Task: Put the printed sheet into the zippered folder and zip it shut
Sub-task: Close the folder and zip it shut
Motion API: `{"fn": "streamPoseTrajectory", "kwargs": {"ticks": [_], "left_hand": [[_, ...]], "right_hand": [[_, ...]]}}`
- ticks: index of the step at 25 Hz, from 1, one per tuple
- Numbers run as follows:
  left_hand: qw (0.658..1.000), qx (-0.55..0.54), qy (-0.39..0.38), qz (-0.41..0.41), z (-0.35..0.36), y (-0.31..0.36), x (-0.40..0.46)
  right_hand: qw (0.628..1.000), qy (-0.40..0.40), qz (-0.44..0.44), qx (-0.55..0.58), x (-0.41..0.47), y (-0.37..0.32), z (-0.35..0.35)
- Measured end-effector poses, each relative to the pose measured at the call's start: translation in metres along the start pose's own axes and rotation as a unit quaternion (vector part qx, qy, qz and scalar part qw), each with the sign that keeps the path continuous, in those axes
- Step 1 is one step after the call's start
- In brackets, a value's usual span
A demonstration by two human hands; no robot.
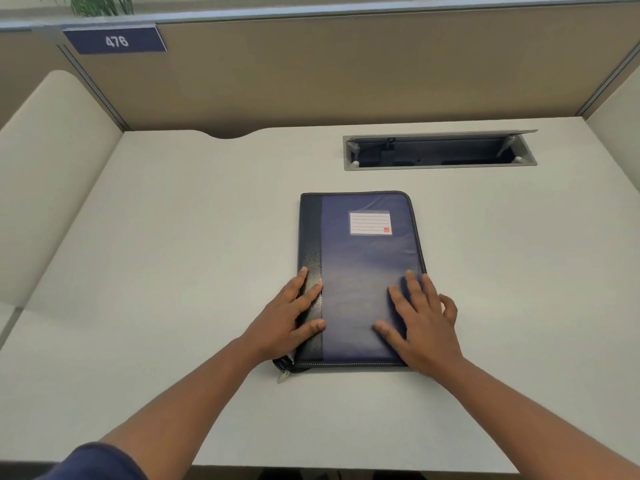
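A dark blue zippered folder (360, 265) with a black spine strip and a white label lies closed and flat on the white desk (173, 271). Its metal zipper pull (283, 375) sticks out at the near left corner. My left hand (287, 317) rests flat on the spine edge, fingers spread. Flat on the near right part of the cover lies my right hand (422, 320), with its outer fingers curled over the right edge. No printed sheet is visible.
A grey cable tray opening (440, 150) with its lid raised is set in the desk behind the folder. Beige partition walls (311, 71) enclose the desk at the back and sides. A blue sign reading 476 (116, 39) hangs at the top left.
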State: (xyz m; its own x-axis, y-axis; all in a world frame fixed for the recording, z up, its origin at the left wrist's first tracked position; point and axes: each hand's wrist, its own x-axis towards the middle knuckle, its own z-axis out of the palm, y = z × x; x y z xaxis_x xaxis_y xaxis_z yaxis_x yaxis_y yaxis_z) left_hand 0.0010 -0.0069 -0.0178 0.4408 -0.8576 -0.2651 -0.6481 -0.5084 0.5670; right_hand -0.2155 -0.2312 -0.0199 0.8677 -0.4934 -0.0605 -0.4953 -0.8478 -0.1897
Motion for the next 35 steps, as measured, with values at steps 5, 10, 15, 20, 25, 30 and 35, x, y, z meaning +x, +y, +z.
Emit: {"fn": "streamPoseTrajectory", "kwargs": {"ticks": [5, 10, 15, 20, 25, 30, 35], "left_hand": [[0.997, -0.070, 0.014, -0.013, -0.001, -0.013, -0.034], [0.993, -0.107, 0.046, -0.035, -0.002, -0.014, -0.043], [0.988, -0.129, 0.059, -0.057, -0.013, -0.014, -0.040], [0.994, -0.098, 0.045, -0.026, -0.026, -0.011, -0.048], [0.998, -0.038, 0.054, 0.025, -0.026, -0.014, -0.045], [0.997, -0.034, 0.072, -0.012, -0.024, -0.012, -0.041], [0.992, -0.087, 0.078, -0.057, -0.017, -0.015, -0.042]], "right_hand": [[0.980, -0.017, -0.195, -0.033, -0.021, -0.011, 0.010], [0.980, -0.032, -0.190, -0.050, -0.002, -0.016, 0.009], [0.982, -0.048, -0.168, -0.067, 0.030, -0.020, 0.000], [0.983, -0.067, -0.153, -0.081, 0.049, -0.017, -0.003], [0.989, -0.037, -0.126, -0.066, 0.046, -0.027, 0.000], [0.968, 0.168, -0.165, 0.081, 0.008, -0.074, 0.024], [0.967, -0.018, -0.093, 0.235, -0.011, -0.139, 0.034]]}}
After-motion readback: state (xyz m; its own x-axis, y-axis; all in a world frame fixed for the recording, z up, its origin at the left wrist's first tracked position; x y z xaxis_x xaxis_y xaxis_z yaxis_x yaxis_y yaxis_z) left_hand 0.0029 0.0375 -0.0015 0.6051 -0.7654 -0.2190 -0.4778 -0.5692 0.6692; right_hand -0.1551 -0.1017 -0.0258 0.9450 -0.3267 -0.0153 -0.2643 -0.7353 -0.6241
